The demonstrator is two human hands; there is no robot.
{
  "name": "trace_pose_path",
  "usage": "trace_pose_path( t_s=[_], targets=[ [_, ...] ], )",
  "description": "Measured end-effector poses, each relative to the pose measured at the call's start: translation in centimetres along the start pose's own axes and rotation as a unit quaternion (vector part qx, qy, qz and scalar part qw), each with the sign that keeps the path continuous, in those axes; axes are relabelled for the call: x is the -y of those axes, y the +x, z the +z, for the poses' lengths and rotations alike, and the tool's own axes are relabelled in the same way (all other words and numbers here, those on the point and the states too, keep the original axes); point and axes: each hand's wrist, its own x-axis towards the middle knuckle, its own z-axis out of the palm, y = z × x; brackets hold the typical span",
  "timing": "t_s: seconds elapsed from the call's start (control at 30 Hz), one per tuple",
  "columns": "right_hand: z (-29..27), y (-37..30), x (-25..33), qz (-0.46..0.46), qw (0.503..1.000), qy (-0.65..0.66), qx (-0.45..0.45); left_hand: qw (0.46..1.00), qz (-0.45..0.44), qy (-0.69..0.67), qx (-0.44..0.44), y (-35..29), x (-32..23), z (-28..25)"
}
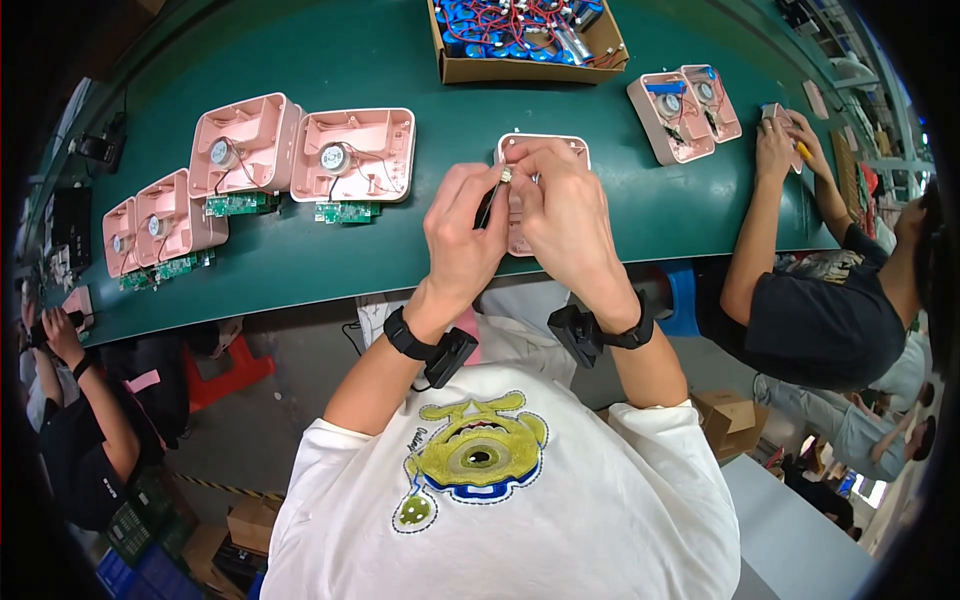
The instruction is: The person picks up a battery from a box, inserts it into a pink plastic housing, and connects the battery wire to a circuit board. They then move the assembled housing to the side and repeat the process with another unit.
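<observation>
Head view: a green work table [300, 60] runs across the upper part of the picture, and the person's two forearms come up from the lower edge to its near edge.
Left hand: the left hand [462, 238] pinches a thin dark tool [487, 207] between thumb and forefinger, fingers narrow around it; its tip points at a small pale part [506, 175] held between the two hands.
Right hand: the right hand [568, 212] is curled over the pink shell [545, 148], fingers closed on its rim; how the fingertips meet the small part cannot be told.
Pink shell in hand: one, lying at the near edge of the table, middle of its length, mostly hidden under both hands.
Open pink housings, left end: four [352, 152], in two pairs, each with a round speaker and a green circuit board at its near side; the farther pair is larger in the picture.
Pink housings, right end: two [668, 118], standing side by side near the far-right part of the table.
Cardboard box: one [520, 68], at the far edge, filled with blue parts and red wires.
Wrist bands: two black ones [428, 345], one on each forearm.
Other people: one person's hands [785, 140] work at the right end; another person [70, 400] sits at the left end.
</observation>
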Motion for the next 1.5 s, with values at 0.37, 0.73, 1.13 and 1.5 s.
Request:
trace_pose_path(
  t_s=[0.37, 0.73, 1.13, 1.5],
  targets=[
    [-0.5, 0.0, -0.1, -0.035, 0.987, -0.153, 0.017, 0.983, -0.128, -0.132, 0.002, -0.3, 0.8, -0.3],
    [-0.1, 0.0, -1.4, -0.076, 0.994, -0.077, -0.017, 0.986, -0.1, -0.137, 0.009, -0.3, 0.9, -0.4],
    [-2.9, -2.8, 0.8, -0.052, 0.985, -0.161, -0.041, 0.957, -0.254, -0.122, 0.069, 2.5, -2.1, -2.1],
    [0.4, -5.2, -0.5, 0.069, 0.985, -0.15, -0.05, 0.945, -0.147, 0.032, 0.292, 3.6, -4.2, -2.8]
  ],
)
